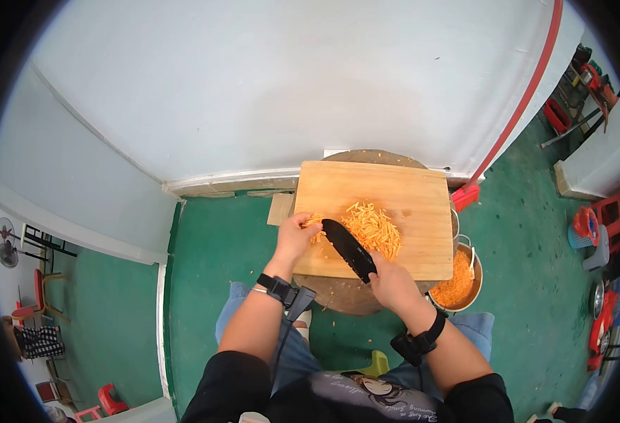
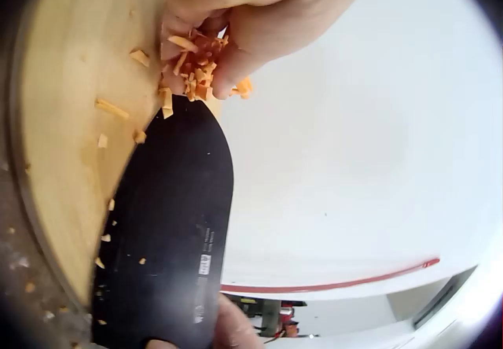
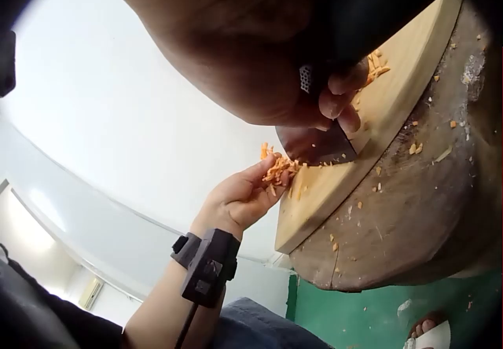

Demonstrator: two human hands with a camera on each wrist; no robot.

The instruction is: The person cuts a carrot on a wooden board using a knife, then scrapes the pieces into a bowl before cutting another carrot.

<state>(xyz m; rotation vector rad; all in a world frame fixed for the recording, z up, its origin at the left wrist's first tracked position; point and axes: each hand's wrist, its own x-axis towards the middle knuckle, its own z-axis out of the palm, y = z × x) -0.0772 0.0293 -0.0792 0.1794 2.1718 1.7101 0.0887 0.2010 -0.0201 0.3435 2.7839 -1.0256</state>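
Green floor (image 1: 218, 240), board (image 1: 423, 211) on round block (image 1: 345, 295); left hand (image 1: 294, 241) grasping shreds (image 2: 196, 66) (orange), right hand (image 1: 396, 285) clenched round black knife (image 1: 347, 248), tip near left fingers.

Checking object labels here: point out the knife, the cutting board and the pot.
Knife (image 1: 347, 247), head view, middle of the black blade.
Cutting board (image 1: 425, 208), head view, bare wood right of shreds.
Pot (image 1: 476, 283), head view, right inner wall.
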